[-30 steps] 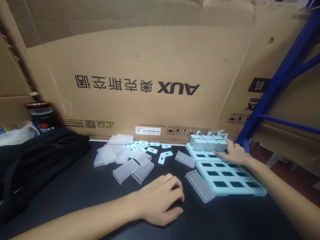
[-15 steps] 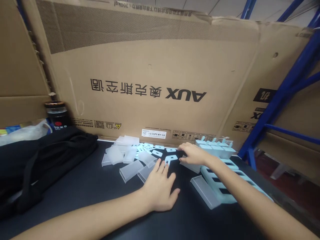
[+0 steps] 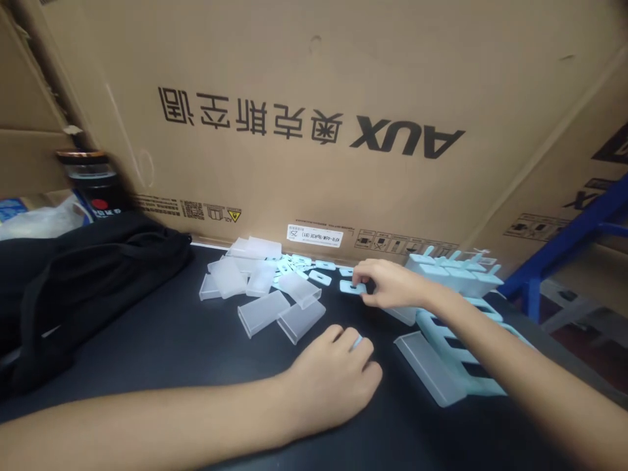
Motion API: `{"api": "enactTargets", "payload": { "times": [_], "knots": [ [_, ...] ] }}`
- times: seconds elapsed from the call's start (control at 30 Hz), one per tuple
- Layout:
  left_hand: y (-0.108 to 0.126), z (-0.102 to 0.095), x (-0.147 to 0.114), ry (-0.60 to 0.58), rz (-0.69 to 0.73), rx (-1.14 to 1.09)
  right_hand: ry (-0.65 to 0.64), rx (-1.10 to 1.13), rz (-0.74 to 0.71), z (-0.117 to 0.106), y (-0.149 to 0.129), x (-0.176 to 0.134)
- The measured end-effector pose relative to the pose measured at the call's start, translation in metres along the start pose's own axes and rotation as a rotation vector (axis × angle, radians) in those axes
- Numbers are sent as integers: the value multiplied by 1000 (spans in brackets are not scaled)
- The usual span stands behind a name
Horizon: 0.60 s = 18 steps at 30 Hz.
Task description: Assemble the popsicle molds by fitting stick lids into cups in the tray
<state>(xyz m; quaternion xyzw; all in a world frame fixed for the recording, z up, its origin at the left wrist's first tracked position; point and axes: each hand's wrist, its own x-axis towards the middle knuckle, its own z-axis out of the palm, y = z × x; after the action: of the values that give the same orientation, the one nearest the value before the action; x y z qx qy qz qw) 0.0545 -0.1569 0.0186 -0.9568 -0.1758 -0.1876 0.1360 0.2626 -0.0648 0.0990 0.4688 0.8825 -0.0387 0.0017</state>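
My left hand (image 3: 333, 376) is curled closed low over the black tabletop, a sliver of a light-blue piece (image 3: 358, 341) showing between its fingers. My right hand (image 3: 387, 282) reaches to the back, thumb and fingertips closed on the right end of a flat light-blue slotted piece (image 3: 347, 287). Left of it lie more of these slotted pieces (image 3: 320, 278), beside several frosted clear sleeves (image 3: 263, 314). Below my right forearm are a light-blue popsicle mold frame (image 3: 454, 343) and a frosted sleeve (image 3: 432, 369) leaning against it. Another sleeve (image 3: 401, 314) is partly hidden behind the right hand.
Assembled light-blue popsicle molds (image 3: 456, 273) with upright sticks stand at the back right. A large cardboard box (image 3: 294, 183) walls off the back. A black bag (image 3: 88, 281) and a dark jar (image 3: 95, 183) are on the left; a blue metal rack (image 3: 569, 242) is at right.
My left hand has drawn back toward me and closed around a light-blue piece. My right hand has lowered its fingertips onto another slotted piece. The view has tilted down.
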Motion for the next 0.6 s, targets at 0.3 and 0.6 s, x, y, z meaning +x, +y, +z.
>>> {"api": "enactTargets", "payload": {
  "times": [0.3,0.6],
  "knots": [
    [-1,-16,-32,13,-20,-161,-70,-7,37,-2,-4,-30],
    [-10,-17,-30,-109,-32,-274,-266,-53,300,-3,32,-28]
  ]
}}
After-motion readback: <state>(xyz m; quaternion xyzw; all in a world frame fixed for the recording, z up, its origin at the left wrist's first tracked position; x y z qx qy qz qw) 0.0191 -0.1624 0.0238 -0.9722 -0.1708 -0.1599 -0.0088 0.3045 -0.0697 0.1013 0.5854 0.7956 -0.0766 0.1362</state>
